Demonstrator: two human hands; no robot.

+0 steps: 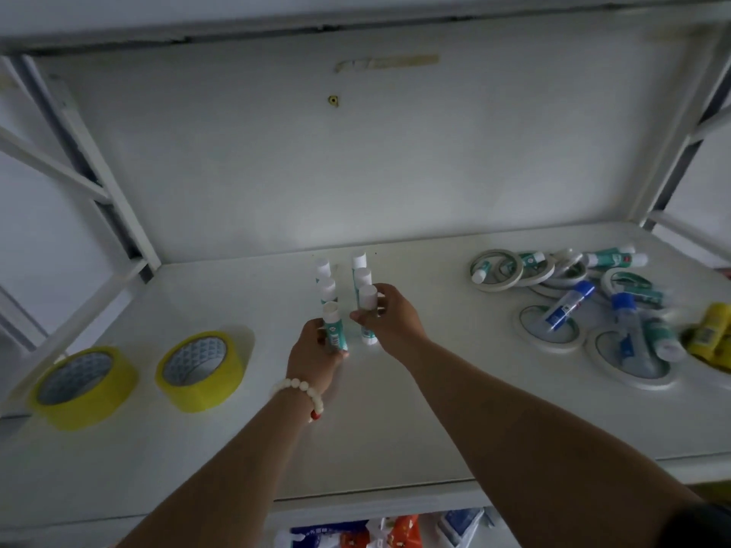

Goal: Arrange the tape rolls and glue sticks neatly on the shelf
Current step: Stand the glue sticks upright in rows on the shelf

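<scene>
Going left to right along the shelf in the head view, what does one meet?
First yellow tape roll → second yellow tape roll → left hand on a glue stick → right hand on another glue stick → jumbled pile of white tape rolls and glue sticks → yellow items at the right edge.

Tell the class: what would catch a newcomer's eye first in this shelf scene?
Two yellow tape rolls lie at the shelf's left. At centre, the left hand and right hand each hold an upright glue stick in two short rows. A jumbled pile of white tape rings and glue sticks fills the right.
</scene>
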